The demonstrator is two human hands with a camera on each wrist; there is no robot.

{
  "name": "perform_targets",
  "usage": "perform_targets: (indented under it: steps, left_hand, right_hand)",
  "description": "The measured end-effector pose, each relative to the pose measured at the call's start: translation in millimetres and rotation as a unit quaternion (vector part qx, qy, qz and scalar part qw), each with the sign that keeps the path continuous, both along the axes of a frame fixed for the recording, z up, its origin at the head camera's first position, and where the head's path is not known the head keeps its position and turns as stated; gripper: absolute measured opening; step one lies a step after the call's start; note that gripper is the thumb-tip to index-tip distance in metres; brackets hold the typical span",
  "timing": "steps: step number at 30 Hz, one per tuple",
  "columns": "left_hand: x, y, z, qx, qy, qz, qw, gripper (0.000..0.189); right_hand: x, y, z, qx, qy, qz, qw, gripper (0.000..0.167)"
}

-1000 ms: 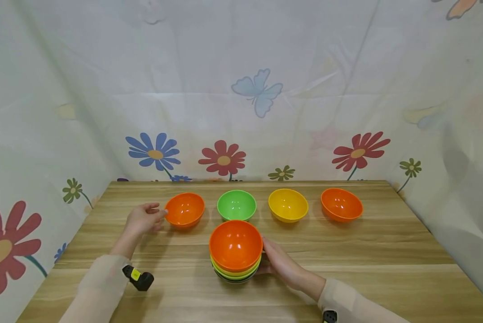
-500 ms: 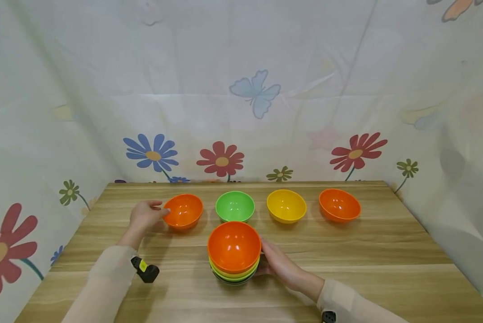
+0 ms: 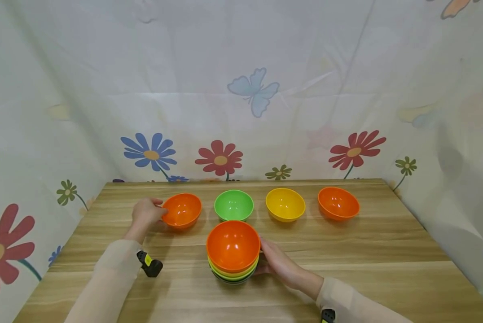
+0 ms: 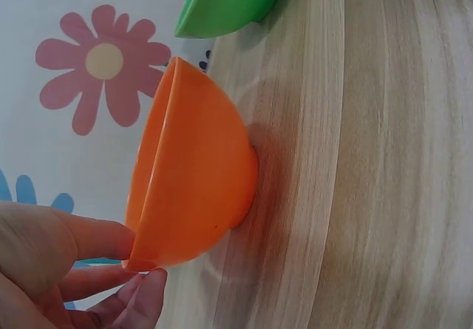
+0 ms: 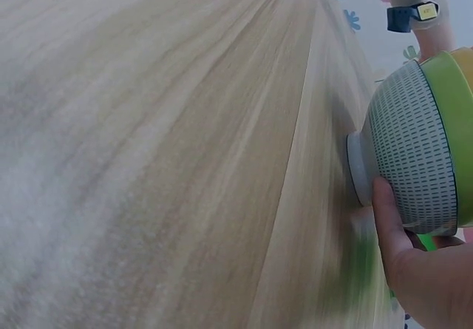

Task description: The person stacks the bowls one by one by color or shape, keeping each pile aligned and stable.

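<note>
At the left end of the back row, an orange bowl [image 3: 182, 211] stands upright on the table. My left hand [image 3: 146, 212] pinches its left rim, with thumb and fingertips at the edge in the left wrist view. In front of the row is a stack of nested bowls [image 3: 233, 248], an orange one on top and yellow and green rims below. The lowest bowl [image 5: 414, 151] is white with small dark dashes. My right hand [image 3: 283, 265] holds the stack from its right side, fingers against the patterned bowl; some of them are hidden behind it.
A green bowl [image 3: 234, 205], a yellow bowl [image 3: 285, 205] and another orange bowl [image 3: 338, 204] continue the row along the back of the wooden table [image 3: 371, 264]. The stack overlaps the green bowl's front in the head view. A flowered curtain [image 3: 177, 89] rises behind.
My left hand has moved slightly closer onto the left orange bowl's rim and now pinches it. The right hand and the stack have stayed in place; the head view has shifted a little.
</note>
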State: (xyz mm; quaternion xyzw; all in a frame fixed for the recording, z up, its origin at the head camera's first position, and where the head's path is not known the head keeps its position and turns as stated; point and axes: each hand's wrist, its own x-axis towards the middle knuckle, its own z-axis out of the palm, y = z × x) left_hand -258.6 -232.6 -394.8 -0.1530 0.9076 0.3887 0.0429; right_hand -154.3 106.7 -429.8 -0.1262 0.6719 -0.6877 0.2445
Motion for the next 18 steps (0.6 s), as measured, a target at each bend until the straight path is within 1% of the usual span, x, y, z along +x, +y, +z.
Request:
perform_targets:
  steps: [5,12,18]
  left_hand:
    - [-0.3,2.2,1.6,-0.01,-0.007,0.001,0.9999,0.035]
    - [0.3,4.1,5.8,-0.001,-0.025,0.009,0.9997,0.031]
    - [-1.8,2.1,5.9,-0.01,-0.026,-0.004,0.9996,0.03]
  right_hand:
    - [-0.9,0.0,-0.7,0.002,0.001,-0.002,1.0,0.065]
    - [-1.0,0.0,-1.0,0.001,0.003,-0.001,1.0,0.065]
    - [-1.1,0.3,-0.2,0.005,-0.001,0.001,1.0,0.06]
